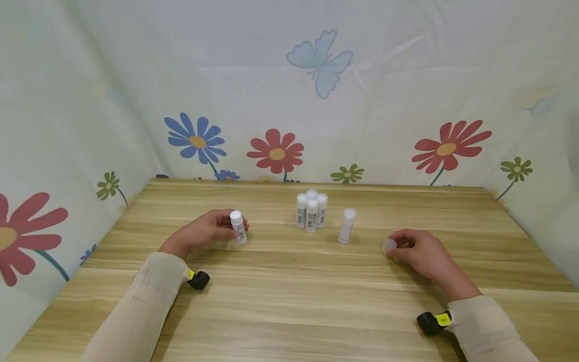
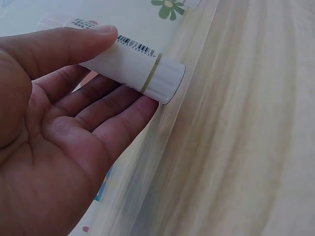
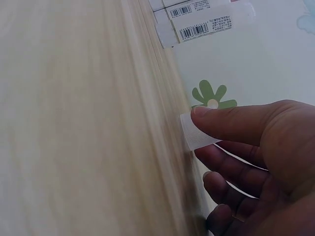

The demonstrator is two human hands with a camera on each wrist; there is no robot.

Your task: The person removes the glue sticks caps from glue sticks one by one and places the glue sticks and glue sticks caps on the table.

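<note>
In the head view, my left hand (image 1: 212,229) holds a white glue stick (image 1: 238,227) nearly upright, low at the tabletop. The left wrist view shows the thumb laid along its barcode label and fingers behind the tube (image 2: 125,64). Over on the right, my right hand (image 1: 418,249) pinches a small translucent ribbed cap (image 3: 199,132) between thumb and forefinger, at the table surface. Between the hands, one white glue stick (image 1: 347,226) stands alone. Just left of it, several more glue sticks (image 1: 311,216) stand upright in a tight cluster.
Everything stands on a wood-grain table (image 1: 289,301). Behind it hangs a pale curtain (image 1: 235,75) printed with flowers and a butterfly. Each sleeve cuff carries a small black camera, one on the left (image 1: 199,280) and one on the right (image 1: 429,323).
</note>
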